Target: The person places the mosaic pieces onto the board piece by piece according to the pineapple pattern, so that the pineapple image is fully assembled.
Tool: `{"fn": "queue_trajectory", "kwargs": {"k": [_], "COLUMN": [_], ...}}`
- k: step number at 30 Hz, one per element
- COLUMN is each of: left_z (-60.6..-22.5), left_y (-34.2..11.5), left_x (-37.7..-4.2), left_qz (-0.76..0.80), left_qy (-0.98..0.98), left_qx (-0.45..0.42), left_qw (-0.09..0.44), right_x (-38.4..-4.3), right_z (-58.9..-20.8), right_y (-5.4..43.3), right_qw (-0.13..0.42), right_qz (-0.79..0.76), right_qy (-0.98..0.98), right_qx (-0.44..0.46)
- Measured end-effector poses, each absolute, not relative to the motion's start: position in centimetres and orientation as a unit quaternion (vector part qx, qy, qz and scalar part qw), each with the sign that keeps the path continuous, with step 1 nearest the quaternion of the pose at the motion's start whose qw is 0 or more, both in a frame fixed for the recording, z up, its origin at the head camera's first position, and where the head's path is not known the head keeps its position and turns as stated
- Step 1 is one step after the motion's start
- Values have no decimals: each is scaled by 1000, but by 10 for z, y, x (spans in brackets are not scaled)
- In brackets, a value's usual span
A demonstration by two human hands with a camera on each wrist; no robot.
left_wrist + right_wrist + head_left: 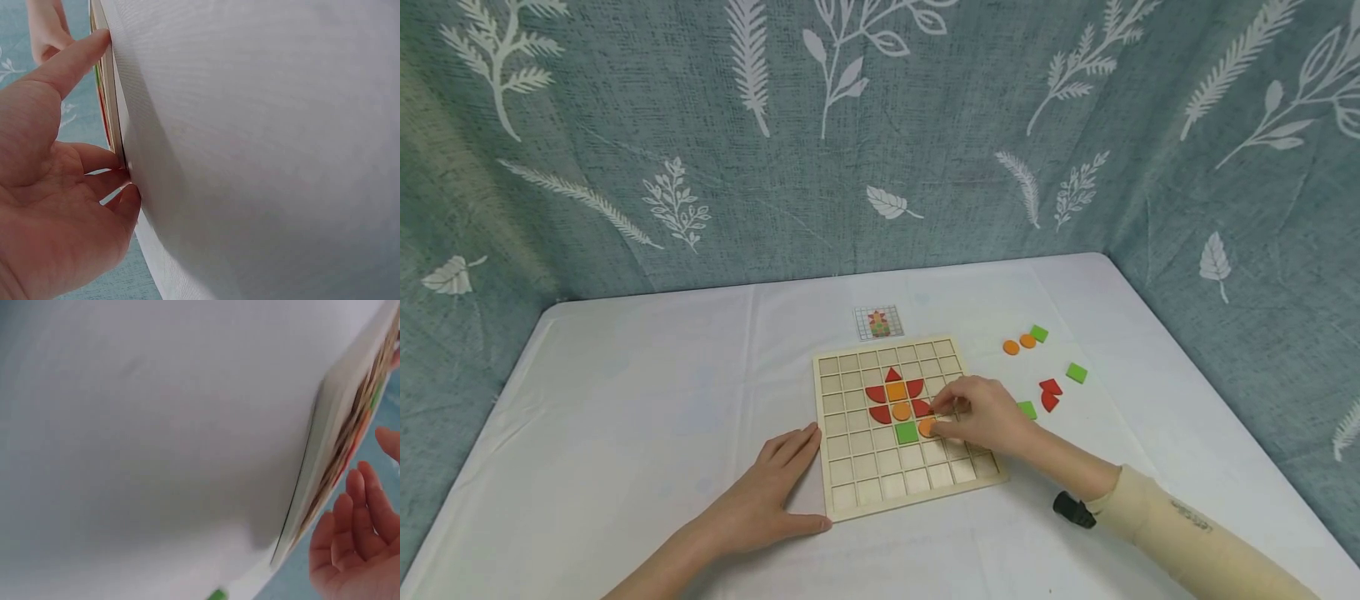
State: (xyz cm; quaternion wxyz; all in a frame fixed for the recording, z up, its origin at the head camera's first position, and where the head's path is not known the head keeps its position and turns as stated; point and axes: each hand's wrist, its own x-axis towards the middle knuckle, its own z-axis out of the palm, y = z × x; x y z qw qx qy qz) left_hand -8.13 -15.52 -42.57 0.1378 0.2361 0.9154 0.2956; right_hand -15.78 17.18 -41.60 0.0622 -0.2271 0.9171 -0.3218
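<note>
A wooden grid board (pixel 857 496) lies on the white table. On it, a red triangle (pixel 892 376) tops an orange square (pixel 897 391), an orange disc (pixel 901 411) and a green square (pixel 907 432), with red quarter circles (pixel 880 414) at the sides. My right hand (pixel 988 414) is over the board's right half, its thumb tip at a second orange disc (pixel 927 427) beside the green square. In the right wrist view its thumb and fingers (pixel 344 515) stand apart with nothing between them. My left hand (pixel 760 496) rests straight fingers and thumb against the board's left edge (pixel 115 112).
Behind the board lies a small pattern card (pixel 878 322). To the right are loose orange discs (pixel 1011 347), green squares (pixel 1077 372) and red pieces (pixel 1049 402). A black object (pixel 1074 509) sits at the right wrist. A patterned curtain (pixel 880 167) surrounds the table's back and sides.
</note>
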Motion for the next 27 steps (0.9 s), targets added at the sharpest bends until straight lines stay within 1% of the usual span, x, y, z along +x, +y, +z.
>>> {"fn": "queue_trajectory", "kwargs": {"k": [7, 10, 15, 21, 27], "left_z": [-427, -428, -428, -429, -428], "left_y": [-153, -153, -152, -153, -153], "left_x": [-80, -80, -80, -80, -80], "left_qz": [293, 294, 295, 297, 296], "left_qy": [917, 917, 917, 916, 916], "left_qx": [230, 230, 227, 227, 229], "left_qw": [141, 141, 143, 144, 144], "right_x": [-177, -186, -199, -213, -222], "right_z": [-413, -416, -419, -423, -427], "right_y": [205, 223, 244, 262, 271], "right_qw": [-25, -47, -49, -31, -22], "right_qz": [-332, -335, -334, -315, -280], "right_qy": [925, 928, 935, 945, 955], "right_qx": [-185, -156, -113, -88, -95]}}
